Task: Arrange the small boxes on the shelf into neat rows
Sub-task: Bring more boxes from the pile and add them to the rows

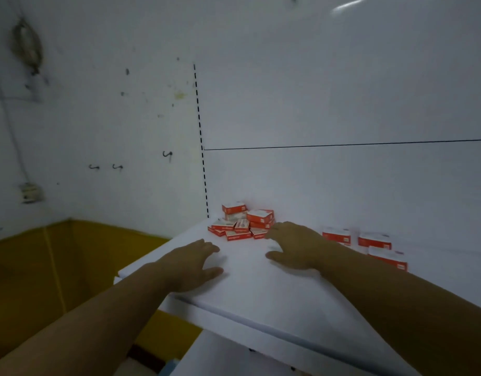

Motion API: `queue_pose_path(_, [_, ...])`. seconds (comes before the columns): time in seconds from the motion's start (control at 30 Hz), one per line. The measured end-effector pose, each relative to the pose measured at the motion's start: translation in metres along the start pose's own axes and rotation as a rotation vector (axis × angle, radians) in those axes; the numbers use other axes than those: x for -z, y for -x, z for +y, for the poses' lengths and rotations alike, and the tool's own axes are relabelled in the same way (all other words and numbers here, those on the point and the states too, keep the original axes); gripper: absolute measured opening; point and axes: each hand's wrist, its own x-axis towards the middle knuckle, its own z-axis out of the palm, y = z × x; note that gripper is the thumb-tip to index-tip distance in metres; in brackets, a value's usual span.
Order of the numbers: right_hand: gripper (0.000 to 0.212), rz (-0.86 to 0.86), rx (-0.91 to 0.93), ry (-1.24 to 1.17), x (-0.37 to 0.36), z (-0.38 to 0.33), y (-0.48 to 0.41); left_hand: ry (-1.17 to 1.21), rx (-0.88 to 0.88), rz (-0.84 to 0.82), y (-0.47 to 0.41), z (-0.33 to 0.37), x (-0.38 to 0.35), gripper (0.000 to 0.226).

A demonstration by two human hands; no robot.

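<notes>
Both hands hold nothing, fingers spread: left hand [192,263] flat on white shelf [261,294]; right hand [293,246] fingertips touch jumbled red-and-white boxes [242,223] at centre frame.

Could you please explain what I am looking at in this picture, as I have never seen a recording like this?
There is no machine here. A person wears a camera on the head, and this single picture looks forward and down over both bare arms. The left hand and the right hand are spread open over a white shelf, and neither holds anything. Near the back lies a jumbled pile of small red-and-white boxes. The right hand's fingertips are close to it, but I cannot tell whether they touch. A few loose boxes of the same kind sit further right, beyond the right forearm.
</notes>
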Motion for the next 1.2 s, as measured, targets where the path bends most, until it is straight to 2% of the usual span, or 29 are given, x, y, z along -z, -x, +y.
queue_pose_path(0.2, [0.037, 0.009, -0.024, 0.036, -0.023, 0.004, -0.079, 0.056, 0.055, 0.031, -0.050, -0.050, 0.000, 0.060])
queue_pose_path(0.33, [0.031, 0.092, -0.059, -0.017, -0.048, -0.001, -0.108, 0.083, 0.018, 0.083, -0.084, -0.078, -0.011, 0.054])
queue_pose_path(0.53, [0.043, 0.237, -0.220, -0.040, -0.066, -0.014, -0.139, 0.225, -0.160, 0.236, -0.151, -0.103, -0.012, 0.032])
queue_pose_path(0.67, [0.055, 0.215, -0.389, 0.001, -0.074, -0.023, -0.152, 0.300, -0.319, 0.203, -0.183, -0.111, -0.021, 0.033])
queue_pose_path(0.77, [0.058, 0.248, -0.498, -0.015, -0.076, -0.030, -0.159, 0.347, -0.357, 0.173, -0.202, -0.121, -0.025, 0.036])
queue_pose_path(0.97, [0.029, 0.269, -0.642, -0.137, -0.068, -0.040, -0.160, 0.469, -0.438, 0.190, -0.212, -0.139, -0.023, 0.022])
queue_pose_path(1.07, [0.032, 0.240, -0.659, -0.214, -0.061, -0.042, -0.155, 0.521, -0.446, 0.233, -0.211, -0.144, -0.027, 0.021])
queue_pose_path(1.2, [0.024, 0.208, -0.678, -0.251, -0.055, -0.042, -0.150, 0.680, -0.401, 0.227, -0.213, -0.145, -0.030, 0.030])
